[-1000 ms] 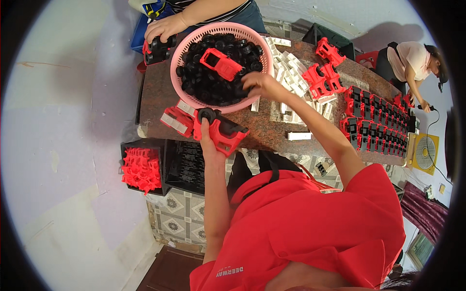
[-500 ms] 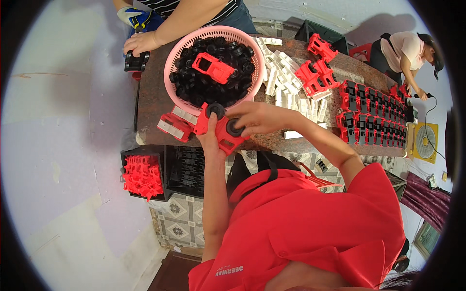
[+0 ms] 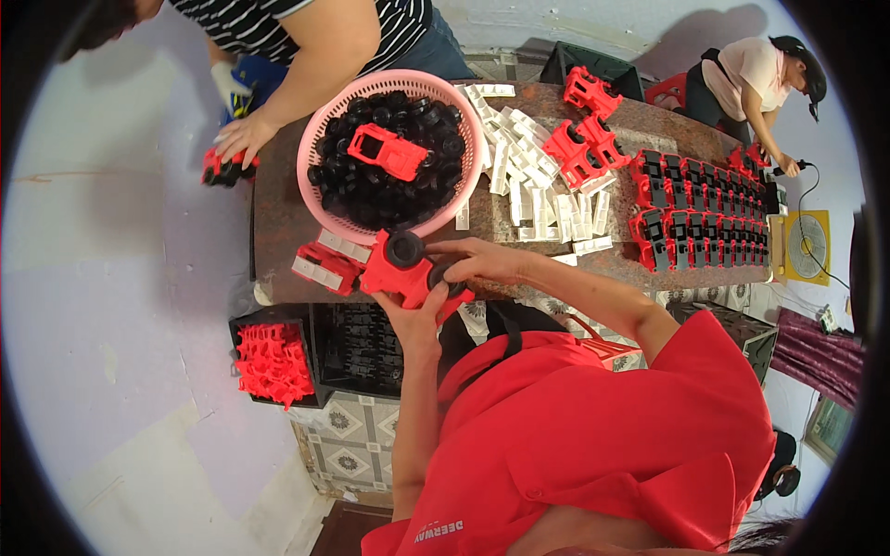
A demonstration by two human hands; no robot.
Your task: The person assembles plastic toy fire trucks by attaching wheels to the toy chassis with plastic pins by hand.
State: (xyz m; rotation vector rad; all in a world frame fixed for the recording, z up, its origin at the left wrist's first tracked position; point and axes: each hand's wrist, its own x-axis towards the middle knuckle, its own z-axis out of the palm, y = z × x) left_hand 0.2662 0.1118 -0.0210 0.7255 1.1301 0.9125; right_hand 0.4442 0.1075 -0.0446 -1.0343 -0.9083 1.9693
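Note:
My left hand (image 3: 414, 315) holds a red plastic toy car body (image 3: 400, 274) from below at the near edge of the brown table (image 3: 278, 227). A black wheel (image 3: 404, 248) sits on the body's far side. My right hand (image 3: 473, 264) pinches another black wheel (image 3: 443, 275) against the body's near right side. Just beyond stands a pink round basket (image 3: 315, 157) filled with black wheels (image 3: 371, 195), with a second red car body (image 3: 389, 151) lying on top.
A red part with white insert (image 3: 324, 267) lies left of my hands. White plastic pieces (image 3: 528, 176), loose red bodies (image 3: 584, 139) and rows of assembled red-and-black cars (image 3: 705, 204) cover the table's right. A black crate with red parts (image 3: 269, 361) sits below. Another person's hand (image 3: 243, 139) rests at the table's far left; a third person (image 3: 760, 83) works far right.
My right hand came back from the basket with a black wheel and now presses it onto the red body held in my left hand. The view has shifted slightly.

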